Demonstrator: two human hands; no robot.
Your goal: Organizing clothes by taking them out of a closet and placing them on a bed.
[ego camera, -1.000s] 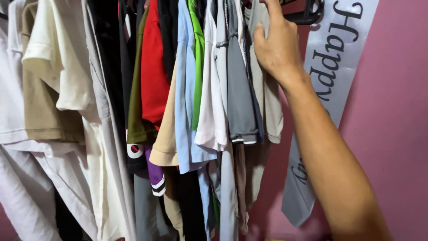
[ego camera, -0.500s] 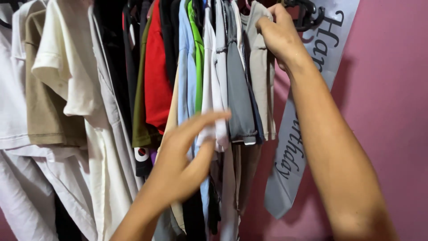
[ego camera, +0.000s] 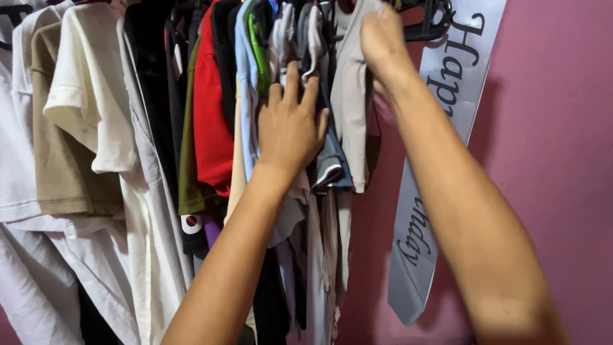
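Your left hand (ego camera: pixel 290 131) is up in the middle of the frame, its fingers (ego camera: pixel 292 80) spread and pushed in among the hanging clothes, pressing flat against the grey and white shirts (ego camera: pixel 300 38) rather than closed around any one of them. Your right hand (ego camera: pixel 382 41) is at the top, right of centre, its fingers curled tight on the upper edge of the beige shirt (ego camera: pixel 350 108), which hangs at the right end of the row, just beside your left hand. Under your left palm a dark grey sleeve (ego camera: pixel 332 169) with a white-edged hem hangs down.

Left of your left hand, packed close together, are a light blue shirt (ego camera: pixel 244 76), a strip of bright green (ego camera: pixel 259 54), a red shirt (ego camera: pixel 209 121) and an olive one (ego camera: pixel 187 172). Further left, in the upper left of the frame, hang a cream T-shirt (ego camera: pixel 89 96) and a tan one (ego camera: pixel 60 166), with white garments (ego camera: pixel 19 128) at the edge.

To the right of your right forearm a silver sash (ego camera: pixel 440 128) with black lettering hangs down against the pink wall (ego camera: pixel 549 140). Black hangers (ego camera: pixel 431 22) show at the top, beside your right hand.
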